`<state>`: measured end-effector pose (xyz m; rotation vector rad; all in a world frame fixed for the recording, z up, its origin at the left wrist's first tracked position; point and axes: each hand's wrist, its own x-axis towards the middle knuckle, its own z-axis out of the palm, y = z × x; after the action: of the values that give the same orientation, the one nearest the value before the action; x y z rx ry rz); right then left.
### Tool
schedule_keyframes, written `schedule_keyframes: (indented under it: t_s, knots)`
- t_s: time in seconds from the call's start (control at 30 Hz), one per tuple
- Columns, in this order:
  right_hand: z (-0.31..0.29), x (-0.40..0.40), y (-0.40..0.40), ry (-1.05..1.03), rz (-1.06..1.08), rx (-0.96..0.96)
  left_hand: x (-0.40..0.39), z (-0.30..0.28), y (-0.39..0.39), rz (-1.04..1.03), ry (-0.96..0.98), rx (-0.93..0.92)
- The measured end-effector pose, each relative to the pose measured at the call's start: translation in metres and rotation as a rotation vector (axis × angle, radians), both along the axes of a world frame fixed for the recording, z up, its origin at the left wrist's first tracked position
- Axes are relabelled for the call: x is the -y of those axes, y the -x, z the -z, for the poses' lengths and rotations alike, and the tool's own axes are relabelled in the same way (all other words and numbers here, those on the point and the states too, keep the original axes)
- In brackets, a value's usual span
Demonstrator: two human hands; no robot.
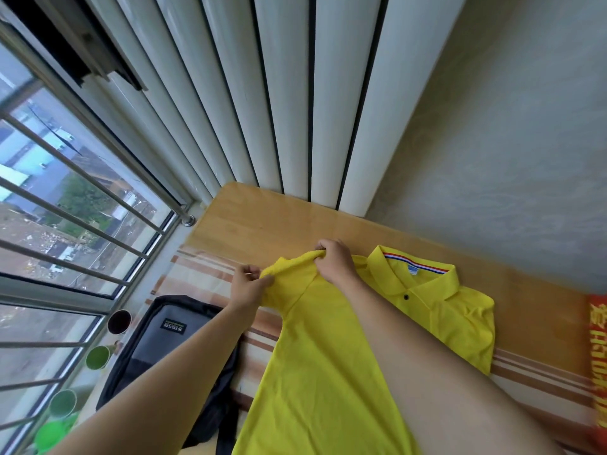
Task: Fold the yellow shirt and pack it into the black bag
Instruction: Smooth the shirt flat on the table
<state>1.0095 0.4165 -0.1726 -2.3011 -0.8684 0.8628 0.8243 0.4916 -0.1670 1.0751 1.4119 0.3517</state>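
A yellow polo shirt [328,372] lies spread face up on the striped surface, its collar [414,274] with a red, white and blue stripe at the far right. My left hand [248,285] pinches the hem of the shirt's left sleeve. My right hand [333,261] grips the same sleeve further along and lifts it off the surface. The black bag [170,343], with a grey panel and a small label, lies to the left of the shirt, partly under my left forearm. I cannot tell whether the bag is open.
Several cups [98,356] stand in a row on the window ledge left of the bag. A barred window [65,224] fills the left side. White vertical panels [295,110] rise behind the wooden table [262,221]. A red cloth with gold lettering [597,356] lies at the right edge.
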Motion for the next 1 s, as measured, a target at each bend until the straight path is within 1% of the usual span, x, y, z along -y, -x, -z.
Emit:
schedule_keyframes:
  t_s: [0.07,0.13,0.17,0.23,0.3,0.33,0.37,0.47,0.53,0.63,0.7,0.77,0.83,0.9,0.93,1.0]
  knots:
    - [-0.007,0.002,0.004,0.019,-0.003,0.088,0.003,0.0,0.003,-0.004,-0.113,-0.078]
    - [-0.014,0.001,0.01,-0.008,0.059,0.194,0.01,-0.003,0.001,0.113,-0.286,-0.134]
    - [-0.016,-0.002,0.014,-0.038,0.092,0.211,0.016,-0.006,-0.001,0.194,-0.383,-0.136]
    - [-0.017,-0.01,0.02,-0.012,0.102,0.102,0.03,-0.012,-0.01,0.396,-0.558,-0.114]
    - [-0.018,-0.015,0.024,0.107,0.072,-0.114,0.046,-0.017,-0.017,0.63,-0.683,-0.072]
    - [-0.02,-0.014,0.024,0.158,0.075,-0.211,0.054,-0.017,-0.018,0.72,-0.715,-0.054]
    - [-0.021,-0.011,0.023,0.202,0.078,-0.271,0.059,-0.018,-0.017,0.78,-0.73,-0.044]
    - [-0.02,0.006,0.015,0.31,-0.021,-0.221,0.07,-0.012,-0.009,0.916,-0.757,-0.06]
    - [-0.021,0.02,0.007,0.24,0.01,-0.23,0.077,-0.009,-0.005,0.982,-0.767,-0.06]
    - [-0.025,0.041,-0.005,0.162,0.059,-0.224,0.086,-0.007,-0.01,0.972,-0.777,-0.059]
    - [-0.022,0.051,-0.013,0.144,0.088,-0.251,0.089,-0.004,-0.014,0.992,-0.813,-0.144]
    - [-0.016,0.056,-0.017,0.133,0.143,-0.277,0.089,0.001,-0.016,1.078,-0.857,-0.239]
    - [-0.018,0.061,-0.015,0.138,0.218,-0.285,0.093,0.004,-0.015,1.195,-0.878,-0.292]
    - [-0.021,0.065,-0.01,0.16,0.239,-0.288,0.098,0.005,-0.014,1.254,-0.876,-0.326]
    - [-0.021,0.067,-0.008,0.187,0.19,-0.243,0.1,0.005,-0.013,1.26,-0.869,-0.334]
    - [-0.014,0.07,-0.003,0.206,0.109,-0.066,0.102,0.005,-0.01,1.254,-0.875,-0.344]
